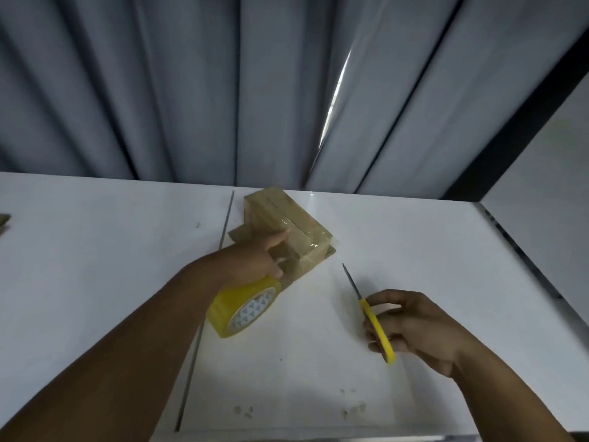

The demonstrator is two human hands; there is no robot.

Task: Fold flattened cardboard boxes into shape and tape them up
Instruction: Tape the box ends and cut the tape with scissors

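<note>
A small brown cardboard box (pixel 288 223), folded into shape and glossy with clear tape, stands on the white table (pixel 111 250) near its far edge. My left hand (pixel 259 260) grips a yellow tape roll (pixel 243 306) just in front of the box, its forefinger stretched out onto the box's top. A strip of clear tape runs from the roll up to the box. My right hand (pixel 411 327) holds yellow-handled scissors (pixel 371 317) to the right, their dark blades pointing up-left towards the box but apart from it.
Grey curtains (pixel 191 90) hang right behind the table's far edge. A seam (pixel 228 215) runs down the tabletop left of the box. A scrap of cardboard (pixel 3 223) lies at the far left edge. The table's right edge meets a dark gap and a white wall.
</note>
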